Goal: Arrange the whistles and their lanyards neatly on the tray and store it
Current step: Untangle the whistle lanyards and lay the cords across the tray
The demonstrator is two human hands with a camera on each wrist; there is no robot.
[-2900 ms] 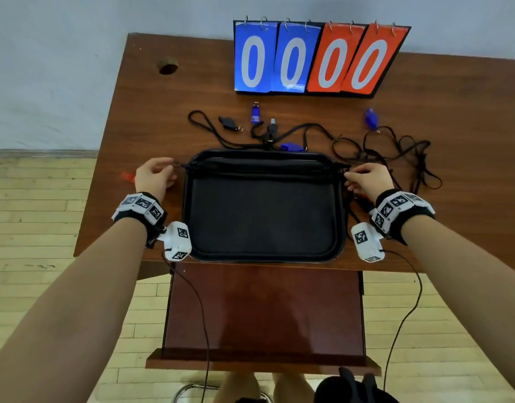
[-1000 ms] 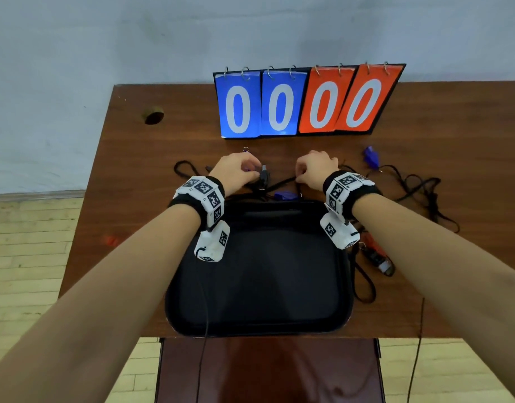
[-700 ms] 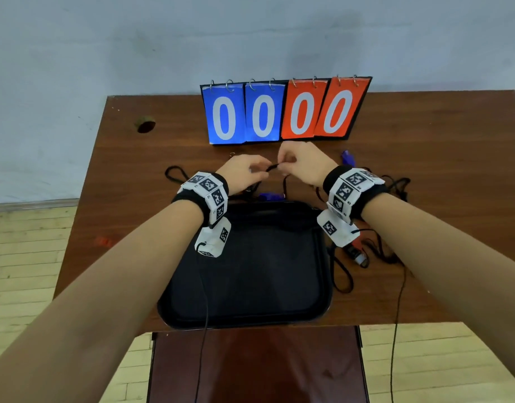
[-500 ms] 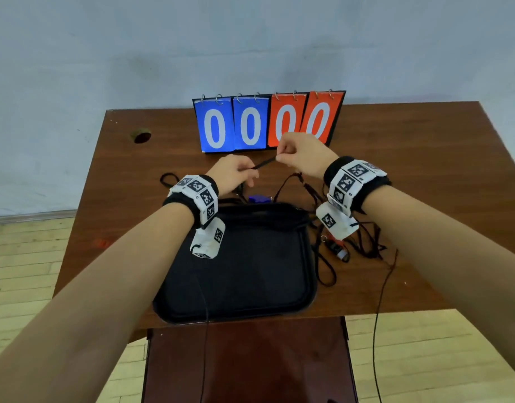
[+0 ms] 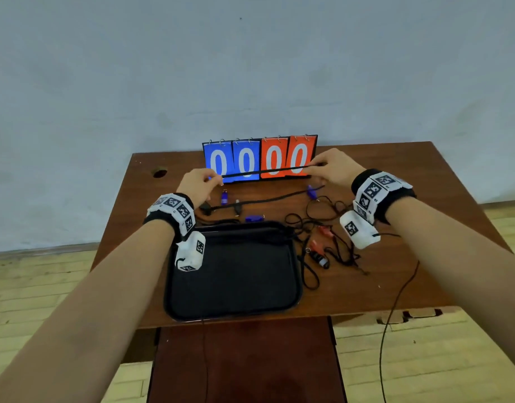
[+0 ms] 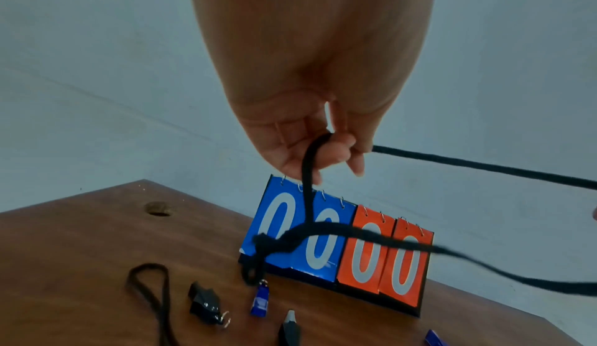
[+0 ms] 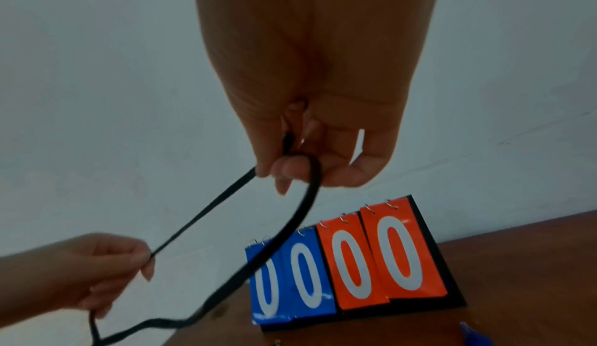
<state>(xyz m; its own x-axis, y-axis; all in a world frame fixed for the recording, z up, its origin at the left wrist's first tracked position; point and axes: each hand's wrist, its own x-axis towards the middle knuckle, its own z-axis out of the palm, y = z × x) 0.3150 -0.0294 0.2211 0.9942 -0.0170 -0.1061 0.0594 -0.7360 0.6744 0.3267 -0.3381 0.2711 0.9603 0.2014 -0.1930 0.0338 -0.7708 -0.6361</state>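
A black lanyard [image 5: 265, 171] is stretched taut between my two hands, above the table and in front of the scoreboard. My left hand [image 5: 214, 180] pinches one end [image 6: 326, 144]; my right hand [image 5: 311, 168] pinches the other [image 7: 290, 162]. A second strand sags below in a loop [image 7: 206, 300]. A small blue whistle [image 6: 260, 300] dangles from the lanyard's knot near the tabletop. The black tray [image 5: 297, 286] lies at the table's front edge with nothing in it. More whistles lie behind it: a black one [image 5: 205, 209] and two blue ones [image 5: 254, 218] [image 5: 311, 191].
The flip scoreboard [image 5: 260, 158] showing zeros stands at the back by the wall. A tangle of black lanyards [image 5: 323, 219] with a red whistle [image 5: 324, 229] and a dark one [image 5: 320, 258] lies right of the tray. A hole [image 5: 159, 172] is at the table's back left.
My hands left the tray's sides, met behind it on a lanyard, then rose and drew apart, so the cord now runs taut between them.
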